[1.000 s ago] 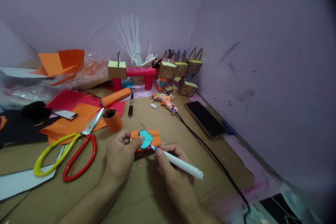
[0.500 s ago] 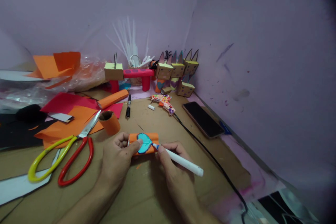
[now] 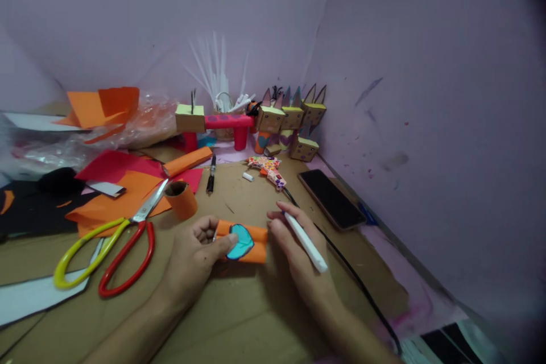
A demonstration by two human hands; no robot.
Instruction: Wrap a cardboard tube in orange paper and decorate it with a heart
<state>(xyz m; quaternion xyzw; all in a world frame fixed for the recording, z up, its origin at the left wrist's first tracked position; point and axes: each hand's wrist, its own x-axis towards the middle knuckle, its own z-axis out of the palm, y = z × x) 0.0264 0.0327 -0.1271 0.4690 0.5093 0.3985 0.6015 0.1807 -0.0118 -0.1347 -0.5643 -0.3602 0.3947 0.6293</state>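
Note:
My left hand (image 3: 196,250) grips an orange tube (image 3: 258,244) at its left end, the thumb pressing on a blue heart shape (image 3: 241,242) with a dark outline. The tube lies sideways above the cardboard. To its right, my right hand (image 3: 298,239) is closed around a white marker (image 3: 306,243), whose tip is hidden by the fingers. The marker is apart from the heart. A small white cap (image 3: 248,177) lies farther back on the cardboard.
Scissors (image 3: 139,219) with yellow and red handles lie left, beside an upright orange roll (image 3: 181,200). Behind are a black pen (image 3: 211,175) and a patterned glue gun (image 3: 271,172) with a black cable. A phone (image 3: 331,199) lies right; cardboard animal heads (image 3: 272,119) stand by the wall.
My right hand has lifted the marker away from the heart and moved right and up. The tube in my left hand has shifted slightly right and tilted. The whole view has shifted a little.

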